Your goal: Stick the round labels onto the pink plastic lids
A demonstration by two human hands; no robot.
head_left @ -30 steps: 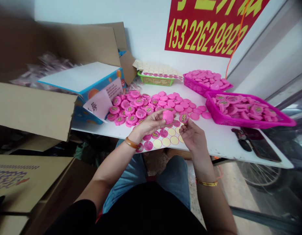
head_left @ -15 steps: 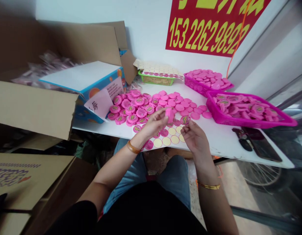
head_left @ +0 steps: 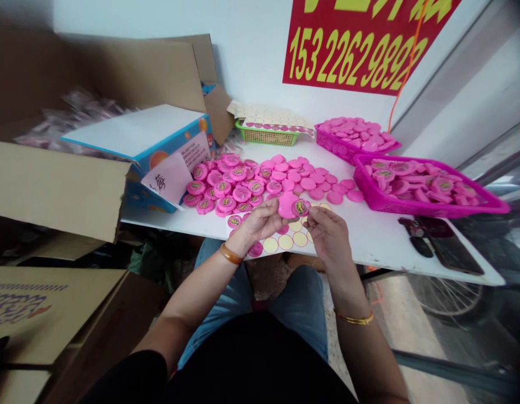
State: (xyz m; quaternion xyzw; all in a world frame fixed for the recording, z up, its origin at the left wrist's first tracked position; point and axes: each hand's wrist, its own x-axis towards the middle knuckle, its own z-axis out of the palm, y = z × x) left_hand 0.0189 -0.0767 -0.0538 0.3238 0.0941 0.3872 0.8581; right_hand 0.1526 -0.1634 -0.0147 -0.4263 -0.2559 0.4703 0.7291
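While the left hand (head_left: 262,221) pinches the pink case (head_left: 286,205) above the counter (head_left: 369,241), near the sticker sheet (head_left: 286,242), the fingers of the right hand (head_left: 328,231) pinch the round sticker (head_left: 301,207) at its right edge, overlapping the case in view. I'd line up the rims first, keep the sticker flat, then smooth outward from the middle. The case's plain face points up toward the wearer; nearly round, it shows no clear long axis.

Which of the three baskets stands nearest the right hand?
The front magenta basket, whose edge comes closest to the right hand; the back magenta basket stands behind it, the green basket farther left.
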